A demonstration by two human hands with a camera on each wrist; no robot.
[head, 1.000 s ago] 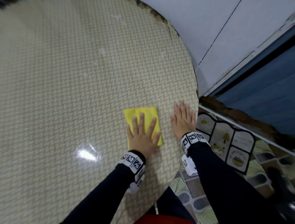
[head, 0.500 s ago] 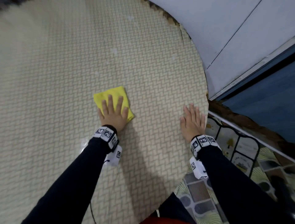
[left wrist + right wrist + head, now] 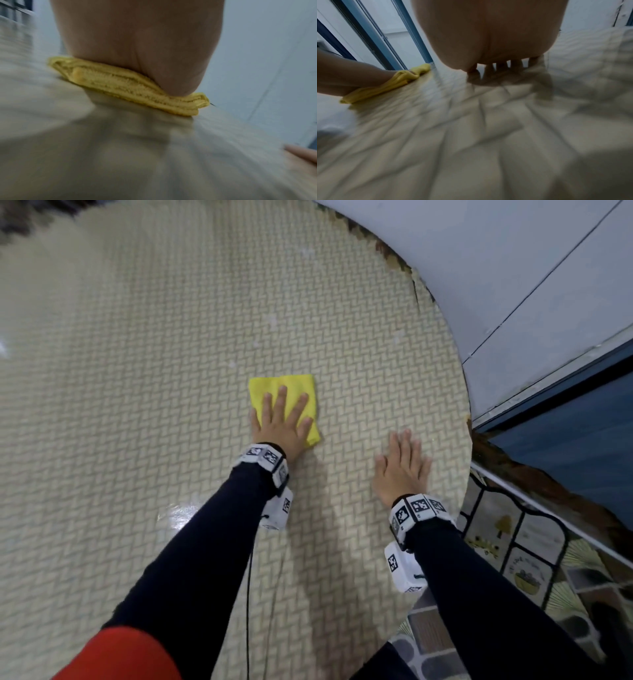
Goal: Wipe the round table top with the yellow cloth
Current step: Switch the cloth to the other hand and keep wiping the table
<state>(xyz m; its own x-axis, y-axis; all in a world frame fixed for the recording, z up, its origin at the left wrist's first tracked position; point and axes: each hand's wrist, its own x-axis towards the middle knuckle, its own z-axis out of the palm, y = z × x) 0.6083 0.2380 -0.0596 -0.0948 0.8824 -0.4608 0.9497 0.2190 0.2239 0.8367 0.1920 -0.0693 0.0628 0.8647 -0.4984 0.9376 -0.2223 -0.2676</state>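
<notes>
Left hand point(image 3: 281, 424) flattens folded yellow cloth point(image 3: 286, 389).

The round surface point(image 3: 137, 371) has a beige herringbone weave pattern under a glossy coat that throws back a bright glare; its far rim looks chipped and rough. The yellow cloth point(image 3: 291, 388) is a soft, matt, nubby textile, folded in several thick layers in the left wrist view point(image 3: 137, 89). The floor tiles point(image 3: 534, 559) look glazed and patterned. The sleeves point(image 3: 205, 559) are matt dark fabric.
</notes>
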